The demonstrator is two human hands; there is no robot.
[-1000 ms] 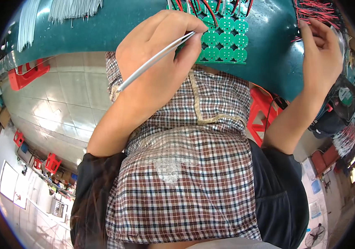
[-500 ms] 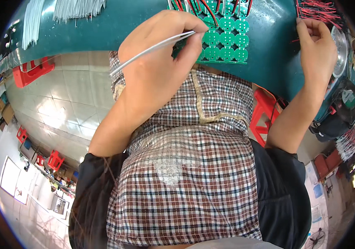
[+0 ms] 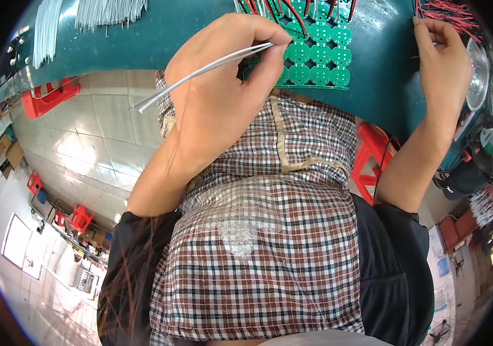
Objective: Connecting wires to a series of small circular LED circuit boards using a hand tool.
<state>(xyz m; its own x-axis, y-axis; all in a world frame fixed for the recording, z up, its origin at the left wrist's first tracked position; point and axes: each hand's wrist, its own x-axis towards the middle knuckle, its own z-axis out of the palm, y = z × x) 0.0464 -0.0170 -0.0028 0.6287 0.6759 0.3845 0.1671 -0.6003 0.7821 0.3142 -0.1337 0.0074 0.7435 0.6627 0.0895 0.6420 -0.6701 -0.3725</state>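
Note:
My left hand (image 3: 217, 86) is closed in a pinch, thumb against forefinger, around a few thin white wires (image 3: 165, 92). Their loose ends stick out over the back of the hand toward the lower left. Just right of these fingertips lies a panel of round green circuit boards (image 3: 321, 55), with red, black and white wires (image 3: 299, 17) rising from its far rows. At the far right, my right hand (image 3: 445, 66) has thumb and forefinger together on what looks like a thin red wire (image 3: 416, 8), beside a pile of red and black wires (image 3: 451, 16).
Bundles of white wires (image 3: 47, 29) and more white wires (image 3: 111, 11) lie on the green tabletop (image 3: 160, 34) at the far left. A round clear dish (image 3: 477, 75) sits beyond my right hand. Red stools (image 3: 50, 98) stand under the table, and a black bag (image 3: 477, 155) is at the right.
My right hand has shifted slightly away from me, by the red wires. The white wires in my left hand now fan apart at their loose ends. The view has moved slightly.

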